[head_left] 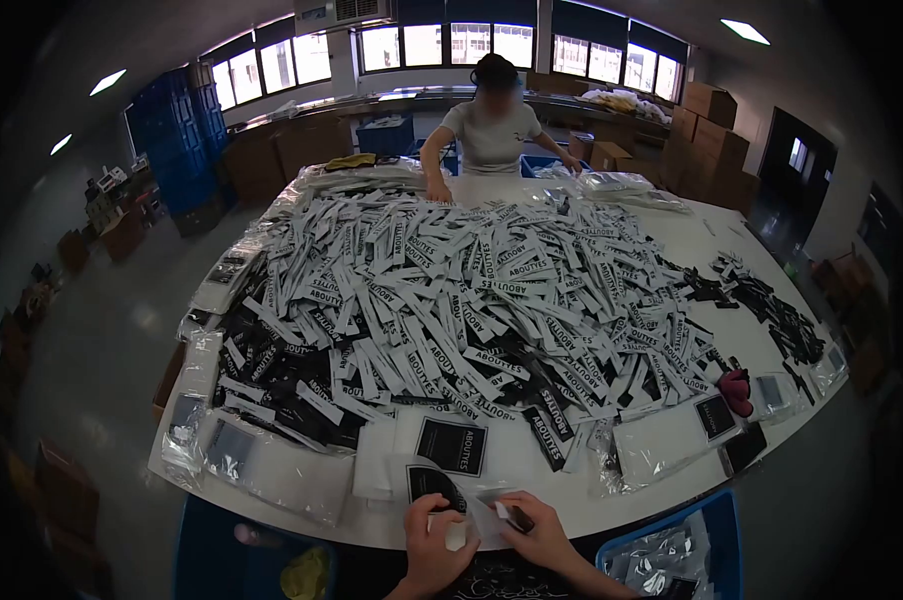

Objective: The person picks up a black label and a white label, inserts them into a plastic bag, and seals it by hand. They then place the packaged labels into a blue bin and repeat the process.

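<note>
Left hand [434, 545]: my grip is closed on the left side of the frosted bag [484, 520], thumb and fingers curled together.
Right hand [542, 540]: grip pinched at the bag's other side, with a small dark piece [520, 518] between the fingers. Too small and shaded to say what it is.
Why two sides: I'd say limp film needs tension from both ends, or it folds on itself.
Bag position: at the near edge of the worktop [612, 505], right in front of me; probably the shortest reach.
Bag looks: thin, cloudy, creased between my hands; black printed panel [434, 485] on its left part, bent and partly behind my fingers.
Flat bags [397, 435]: just beyond my hands, black ABOUTYES panel [453, 447] face up. Likely kept there to be within reach.
Strip pile [452, 300]: white and black ABOUTYES strips, heaped loose across the middle.
Dark strips [782, 325]: scattered to the right, mostly separate from the heap.
Blue bin [727, 545]: below the edge at my right, clear packets inside.
Co-worker [492, 135]: far side, one hand at the heap.
</note>
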